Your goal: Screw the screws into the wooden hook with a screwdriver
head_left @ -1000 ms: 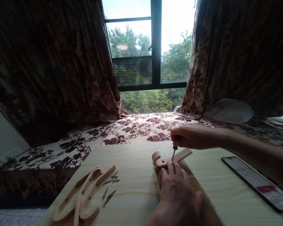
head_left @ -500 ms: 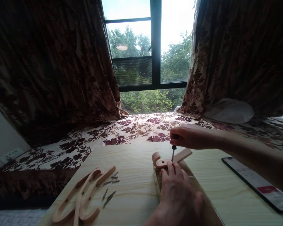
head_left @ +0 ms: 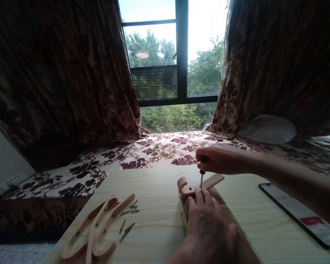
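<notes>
Barely anything has shifted over the last second: at the far left of the pale wooden counter [head_left: 154, 234] the two spare curved wooden hooks [head_left: 95, 229] lie side by side, and the small dark screws [head_left: 128, 217] just right of them are scattered as before. Further right, the left hand [head_left: 206, 223] presses flat on the brown board [head_left: 238, 234], its fingertips touching the near edge of the light curved wooden hook [head_left: 199, 186] that lies on that board. This hook's long axis runs left to right, rising slightly toward the right; its curled end points left and upward, its straight end right. The thin metal screwdriver [head_left: 201, 179] stands nearly upright with its tip in the hook. The right hand [head_left: 222, 158], clenched around the dark handle, has edged a little to the left, which suggests a small turn of the driver. A dark smartphone [head_left: 299, 214] lies at the far right.
</notes>
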Motion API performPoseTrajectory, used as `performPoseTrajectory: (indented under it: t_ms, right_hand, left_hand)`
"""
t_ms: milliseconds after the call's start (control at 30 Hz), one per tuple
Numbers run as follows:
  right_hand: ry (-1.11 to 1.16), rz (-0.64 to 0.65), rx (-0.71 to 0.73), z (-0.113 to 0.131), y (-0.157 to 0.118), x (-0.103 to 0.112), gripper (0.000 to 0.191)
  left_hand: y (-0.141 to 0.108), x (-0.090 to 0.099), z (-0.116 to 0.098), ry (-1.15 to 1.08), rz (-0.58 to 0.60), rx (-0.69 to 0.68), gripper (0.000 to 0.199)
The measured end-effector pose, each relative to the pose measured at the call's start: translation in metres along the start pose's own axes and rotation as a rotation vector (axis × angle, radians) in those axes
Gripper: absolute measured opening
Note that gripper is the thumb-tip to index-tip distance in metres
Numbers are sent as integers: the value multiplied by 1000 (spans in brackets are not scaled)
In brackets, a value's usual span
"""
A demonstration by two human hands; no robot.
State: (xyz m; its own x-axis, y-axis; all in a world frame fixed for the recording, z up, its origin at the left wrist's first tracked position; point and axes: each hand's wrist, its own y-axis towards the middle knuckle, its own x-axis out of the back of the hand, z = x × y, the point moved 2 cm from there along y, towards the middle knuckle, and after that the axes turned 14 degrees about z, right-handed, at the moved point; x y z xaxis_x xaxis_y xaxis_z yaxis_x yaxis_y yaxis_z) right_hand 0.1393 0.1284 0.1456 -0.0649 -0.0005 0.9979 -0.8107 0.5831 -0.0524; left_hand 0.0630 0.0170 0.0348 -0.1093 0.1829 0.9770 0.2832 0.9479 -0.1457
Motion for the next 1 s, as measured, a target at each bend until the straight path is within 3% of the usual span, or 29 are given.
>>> performPoseTrajectory:
  t_ms: [133,333,467,567,633,800,1000]
  right_hand:
    - [36,10,32,-3,0,-1,14]
    - [-11,-31,-44,-2,4,-5,24]
    - [53,-44,13,-3,3,-5,14]
    - [134,-57,28,-5,2,-7,16]
    - [170,-93,-12,-6,3,-12,22]
    - [371,-251,-67,-6,4,-32,26]
    - [580,-351,-8,-7,6,-50,27]
  left_hand:
    - [0,-1,0,-9,-48,-9,70]
    - [4,-2,1,-21,23,2,72]
    - [3,-3,0,-21,-20,-4,73]
    - [3,-4,0,-47,33,19,72]
    - [4,-6,2,-61,52,26,72]
    - [11,-13,7,-46,-28,18,72]
    - [16,-11,4,-77,146,89,80]
